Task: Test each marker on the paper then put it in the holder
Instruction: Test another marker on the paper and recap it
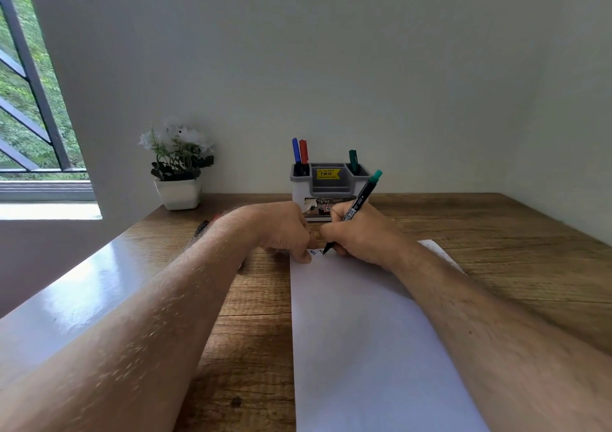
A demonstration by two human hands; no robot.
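Both forearms reach forward over the wooden desk (251,349), and between them lies the white sheet of paper (364,349), its near end closest to the camera. At the far end of the sheet the right hand (357,236) grasps a teal-capped marker (359,201) in a writing grip — the tip touches the paper beside small zigzag marks (316,252). The left hand (284,229) is curled, with its fingertips pressing on the left edge of the paper; whether it holds anything I cannot tell. Behind the hands, near the wall, stands the grey-and-white holder (329,183). A blue marker (295,153) and a red marker (303,153) stand upright in its left compartment, a dark green marker (353,160) in its right one. More markers (201,228) lie on the desk behind the left wrist, mostly hidden. A white flower pot (178,193) stands further left — close to the window (26,100).
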